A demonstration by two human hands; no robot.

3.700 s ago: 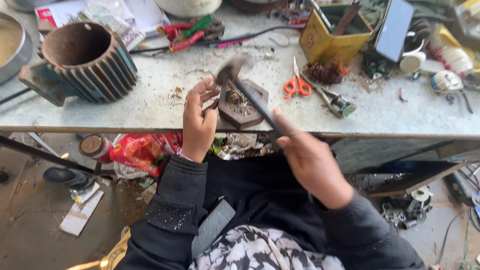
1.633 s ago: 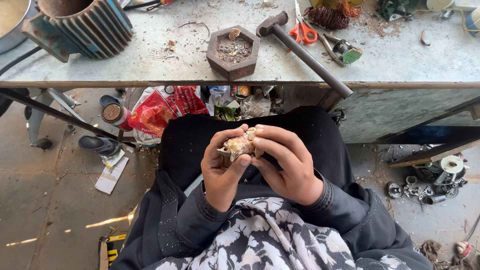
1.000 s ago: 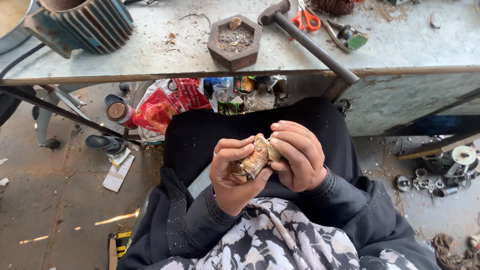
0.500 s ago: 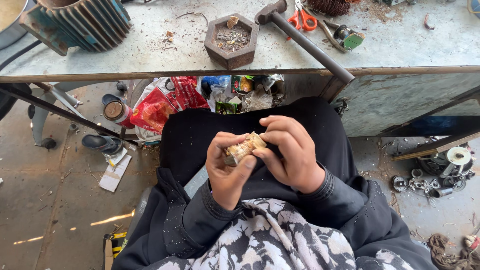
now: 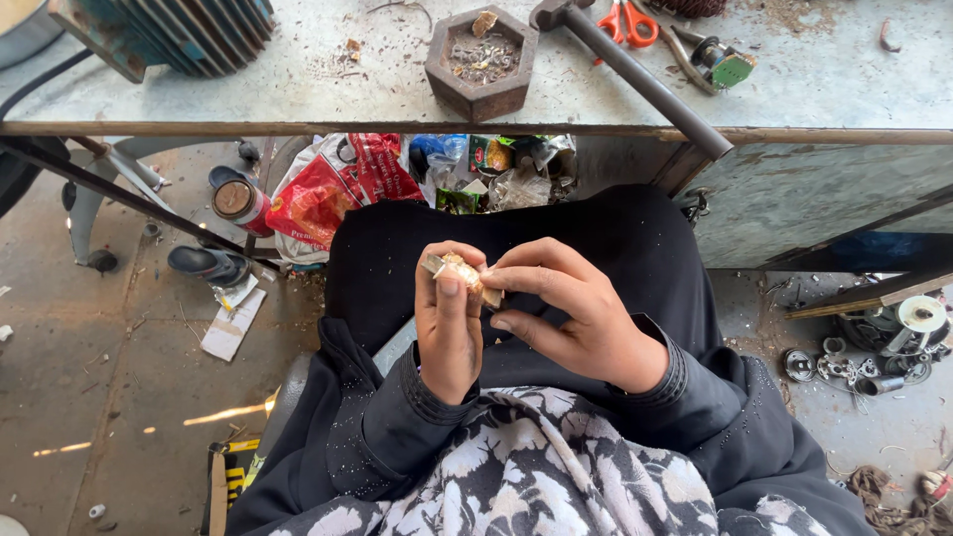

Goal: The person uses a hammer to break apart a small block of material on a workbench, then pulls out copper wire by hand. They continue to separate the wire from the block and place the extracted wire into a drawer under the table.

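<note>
Over the lap, the left hand [image 5: 449,333] and the right hand [image 5: 576,316] close together on a small tan, coppery lump [image 5: 464,277], rough and irregular, with a pale flat end jutting left. The left thumb presses across its top with the fingers curled behind; the right fingertips pinch its right end. Half a second ago the piece sat a little higher and more exposed between the hands; now the thumb covers more of it. Beyond the knees lies a red bag [image 5: 328,194] among wrappers, then the workbench [image 5: 248,94] with a hexagonal block [image 5: 481,62], a hammer [image 5: 635,74] and orange-handled scissors [image 5: 627,20].
</note>
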